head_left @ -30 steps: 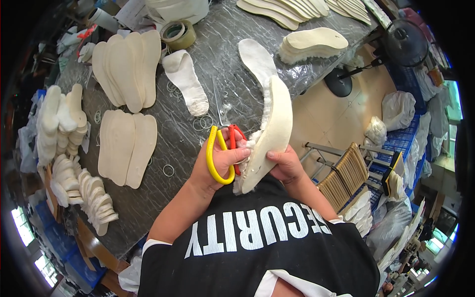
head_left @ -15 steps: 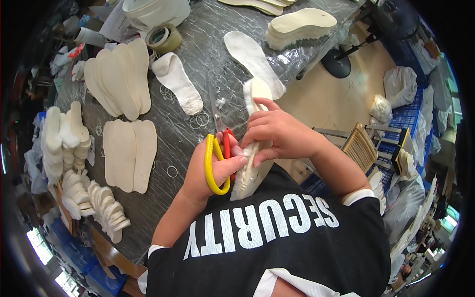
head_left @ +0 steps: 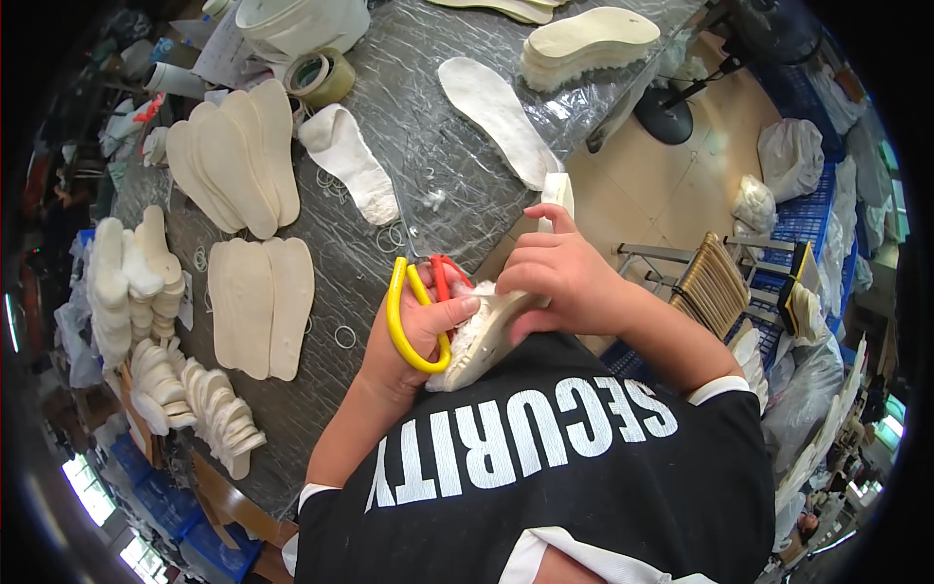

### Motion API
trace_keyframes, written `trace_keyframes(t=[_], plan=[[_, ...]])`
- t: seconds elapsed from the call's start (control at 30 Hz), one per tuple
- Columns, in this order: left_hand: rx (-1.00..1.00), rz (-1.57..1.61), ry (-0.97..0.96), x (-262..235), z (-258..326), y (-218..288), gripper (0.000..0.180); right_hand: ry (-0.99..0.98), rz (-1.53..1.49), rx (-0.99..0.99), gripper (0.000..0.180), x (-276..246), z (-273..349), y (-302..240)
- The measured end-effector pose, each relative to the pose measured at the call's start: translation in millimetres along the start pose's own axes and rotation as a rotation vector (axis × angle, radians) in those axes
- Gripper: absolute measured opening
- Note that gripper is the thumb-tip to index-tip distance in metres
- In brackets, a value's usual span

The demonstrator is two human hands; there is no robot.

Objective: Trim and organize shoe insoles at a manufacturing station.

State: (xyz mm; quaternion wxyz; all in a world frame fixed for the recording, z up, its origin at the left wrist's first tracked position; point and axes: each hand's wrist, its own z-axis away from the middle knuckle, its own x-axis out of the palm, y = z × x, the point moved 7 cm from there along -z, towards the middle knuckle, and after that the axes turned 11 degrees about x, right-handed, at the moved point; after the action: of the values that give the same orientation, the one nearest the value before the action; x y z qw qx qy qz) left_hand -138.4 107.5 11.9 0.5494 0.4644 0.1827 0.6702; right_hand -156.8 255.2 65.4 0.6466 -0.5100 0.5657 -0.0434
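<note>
My left hand [head_left: 428, 310] is closed, with a pair of scissors [head_left: 442, 297] hooked in it. Their large handle loops are yellow and red, and the blades point away from me over the table. Its thumb also presses the near part of some fleecy white insoles [head_left: 484, 341]. My right hand [head_left: 564, 268] grips the same insoles from the right, fingers bent over them, just in front of my body. Their far end sticks out beyond my right fingers. How many insoles are held together I cannot tell. A single white insole [head_left: 496, 117] lies flat just beyond.
On the dark plastic-covered table [head_left: 389, 78] lie cream insoles [head_left: 229, 156] in fanned groups, a folded white insole [head_left: 348, 161], rubber bands [head_left: 345, 337] and tape rolls [head_left: 319, 76]. Another insole stack [head_left: 589, 44] sits at the far right edge. A wicker-seated chair [head_left: 696, 282] stands right.
The held insoles have tilted and spread, showing more white fleece and a broad face near my body. My right hand has shifted slightly right; the scissors have moved a little left.
</note>
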Motion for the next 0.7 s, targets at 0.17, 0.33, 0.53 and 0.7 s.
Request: trace_keyframes(t=[0.17,0.33,0.53,0.7], plan=[[0.041,0.041,-0.002,3.5,2.0,1.1,0.025,-0.084,-0.130,0.318,0.053,-7.8,4.9,24.0],[0.234,-0.079,0.039,0.1,1.8,11.0,0.025,0.541,-0.475,0.537,0.072,-19.6,30.9,58.1],[0.308,-0.296,0.032,11.4,0.1,12.4,0.023,0.292,-1.495,1.156,0.103,76.3,43.2,55.9],[0.260,-0.086,0.073,4.0,-0.9,-1.3,0.024,0.158,-1.993,0.926,0.110,80.0,22.8,42.1]])
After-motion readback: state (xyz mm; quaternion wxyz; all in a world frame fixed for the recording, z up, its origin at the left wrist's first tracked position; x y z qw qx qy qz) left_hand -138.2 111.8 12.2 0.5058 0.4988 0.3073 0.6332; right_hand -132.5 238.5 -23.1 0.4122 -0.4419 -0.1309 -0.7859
